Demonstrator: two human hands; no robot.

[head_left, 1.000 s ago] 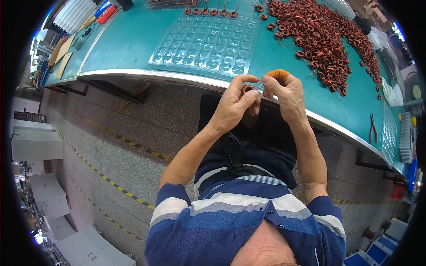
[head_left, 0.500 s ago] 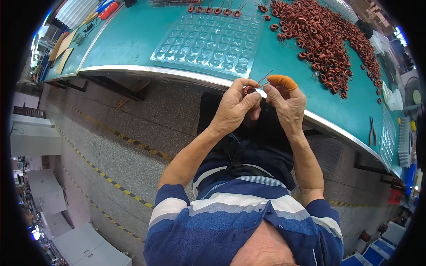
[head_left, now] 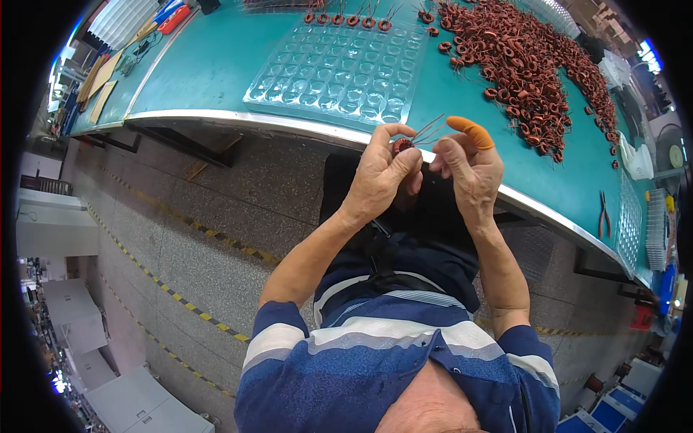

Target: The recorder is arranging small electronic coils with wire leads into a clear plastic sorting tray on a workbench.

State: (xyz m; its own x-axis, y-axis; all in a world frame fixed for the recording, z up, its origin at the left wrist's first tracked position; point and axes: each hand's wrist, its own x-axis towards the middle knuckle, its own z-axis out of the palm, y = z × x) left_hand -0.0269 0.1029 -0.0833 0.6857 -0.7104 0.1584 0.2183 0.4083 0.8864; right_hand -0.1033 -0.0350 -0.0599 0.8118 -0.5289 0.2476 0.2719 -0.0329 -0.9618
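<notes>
Pinched between the thumb and fingers of my left hand (head_left: pixel 382 169) is a small copper-wound toroid coil (head_left: pixel 403 146), just off the table's front edge. Its thin wire leads (head_left: pixel 427 131) stick out up and to the right, toward my right hand (head_left: pixel 473 173). That hand is open beside the leads, thumb and forefinger apart, with an orange finger cot (head_left: pixel 471 132) on the forefinger. Beyond my hands lies a clear plastic tray (head_left: pixel 339 68) with rows of round pockets. Several coils (head_left: pixel 353 21) stand in a row along its far edge, leads upward.
A large heap of copper coils (head_left: pixel 523 79) covers the right part of the green table (head_left: pixel 209 68). Pliers (head_left: pixel 604 214) lie at the right, by another clear tray (head_left: pixel 630 224). A metal-trimmed front edge (head_left: pixel 238 115) runs before me. Tools and wooden strips (head_left: pixel 105 101) lie far left.
My right hand has drawn back slightly to the right, and its thumb and forefinger have parted from the leads. My left hand keeps the coil in nearly the same place.
</notes>
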